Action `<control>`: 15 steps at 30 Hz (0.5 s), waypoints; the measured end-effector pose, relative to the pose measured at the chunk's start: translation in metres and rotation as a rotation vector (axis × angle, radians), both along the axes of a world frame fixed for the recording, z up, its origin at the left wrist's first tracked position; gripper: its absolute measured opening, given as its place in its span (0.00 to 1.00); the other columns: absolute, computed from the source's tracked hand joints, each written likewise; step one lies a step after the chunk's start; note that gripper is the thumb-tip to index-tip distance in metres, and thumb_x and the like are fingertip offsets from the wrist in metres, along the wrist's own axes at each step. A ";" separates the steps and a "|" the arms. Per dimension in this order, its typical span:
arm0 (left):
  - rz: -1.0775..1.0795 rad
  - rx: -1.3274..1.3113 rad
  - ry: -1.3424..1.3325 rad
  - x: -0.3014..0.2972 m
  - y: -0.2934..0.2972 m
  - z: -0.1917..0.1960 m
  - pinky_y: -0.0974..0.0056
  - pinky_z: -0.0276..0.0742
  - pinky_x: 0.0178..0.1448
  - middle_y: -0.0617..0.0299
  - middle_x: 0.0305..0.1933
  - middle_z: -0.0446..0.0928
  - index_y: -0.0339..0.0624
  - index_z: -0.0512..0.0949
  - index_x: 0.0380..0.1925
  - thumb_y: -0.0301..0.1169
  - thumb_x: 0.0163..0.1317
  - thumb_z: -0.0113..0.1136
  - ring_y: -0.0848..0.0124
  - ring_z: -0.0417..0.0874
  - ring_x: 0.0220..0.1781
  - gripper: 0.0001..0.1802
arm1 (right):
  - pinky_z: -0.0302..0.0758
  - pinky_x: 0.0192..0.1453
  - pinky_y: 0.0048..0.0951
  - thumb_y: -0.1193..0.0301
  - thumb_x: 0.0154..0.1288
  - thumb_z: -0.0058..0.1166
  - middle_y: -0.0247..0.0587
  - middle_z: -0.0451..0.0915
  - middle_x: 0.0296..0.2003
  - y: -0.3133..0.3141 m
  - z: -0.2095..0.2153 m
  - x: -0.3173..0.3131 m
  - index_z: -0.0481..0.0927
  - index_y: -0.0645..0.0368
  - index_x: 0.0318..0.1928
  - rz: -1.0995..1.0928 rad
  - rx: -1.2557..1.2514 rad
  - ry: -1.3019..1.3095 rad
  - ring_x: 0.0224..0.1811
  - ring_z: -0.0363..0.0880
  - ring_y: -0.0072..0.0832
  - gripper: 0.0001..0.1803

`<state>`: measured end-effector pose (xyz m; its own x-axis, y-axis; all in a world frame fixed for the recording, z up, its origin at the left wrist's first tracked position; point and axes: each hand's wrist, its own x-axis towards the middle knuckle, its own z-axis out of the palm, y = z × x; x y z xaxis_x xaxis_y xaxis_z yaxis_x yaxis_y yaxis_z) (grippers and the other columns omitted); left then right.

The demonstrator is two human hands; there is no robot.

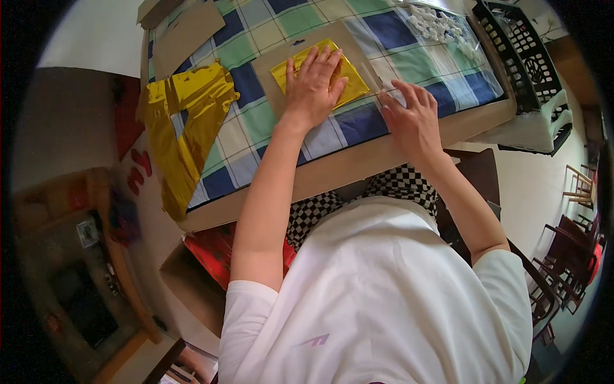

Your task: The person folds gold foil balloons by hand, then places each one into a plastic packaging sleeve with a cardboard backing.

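My left hand (311, 88) lies flat with its fingers stretched over a folded, shiny yellow packet (350, 80). Beneath the packet is a flat brown card or sleeve (263, 69) with a hang hole at its top edge. To the right, my right hand (412, 118) hovers at or just above the checked tablecloth (364, 121), its fingers bent and apart. Something pale or clear shows by its thumb; I cannot make out what it is. No held thing is visible in that hand.
Shiny gold film (185, 128) hangs over the table's left edge. Brown cardboard (188, 38) lies at the far left. Small white pieces (435, 24) are heaped at the far right, beside a black plastic basket (521, 57). A red bag (214, 253) sits below the table.
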<state>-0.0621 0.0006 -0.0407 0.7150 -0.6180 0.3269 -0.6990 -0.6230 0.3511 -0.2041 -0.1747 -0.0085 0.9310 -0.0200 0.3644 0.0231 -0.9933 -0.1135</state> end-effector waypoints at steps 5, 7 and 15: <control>-0.016 0.023 -0.025 0.000 -0.003 -0.002 0.37 0.39 0.76 0.63 0.71 0.63 0.60 0.63 0.68 0.51 0.68 0.49 0.63 0.57 0.76 0.29 | 0.73 0.46 0.40 0.73 0.60 0.58 0.38 0.75 0.35 -0.002 -0.003 0.019 0.77 0.55 0.36 -0.063 0.227 -0.083 0.41 0.77 0.39 0.05; -0.014 0.024 -0.018 0.000 -0.003 -0.003 0.38 0.39 0.76 0.63 0.72 0.63 0.60 0.63 0.68 0.51 0.68 0.49 0.63 0.57 0.76 0.29 | 0.74 0.44 0.39 0.72 0.60 0.58 0.40 0.75 0.34 -0.001 -0.005 0.023 0.76 0.56 0.35 -0.091 0.277 -0.081 0.39 0.77 0.40 0.05; -0.013 0.028 -0.006 0.000 -0.008 -0.001 0.38 0.38 0.76 0.63 0.72 0.63 0.60 0.63 0.68 0.51 0.68 0.49 0.64 0.57 0.76 0.30 | 0.75 0.38 0.38 0.65 0.62 0.59 0.42 0.77 0.32 -0.002 -0.009 0.031 0.76 0.59 0.34 -0.161 0.321 -0.059 0.34 0.79 0.41 0.10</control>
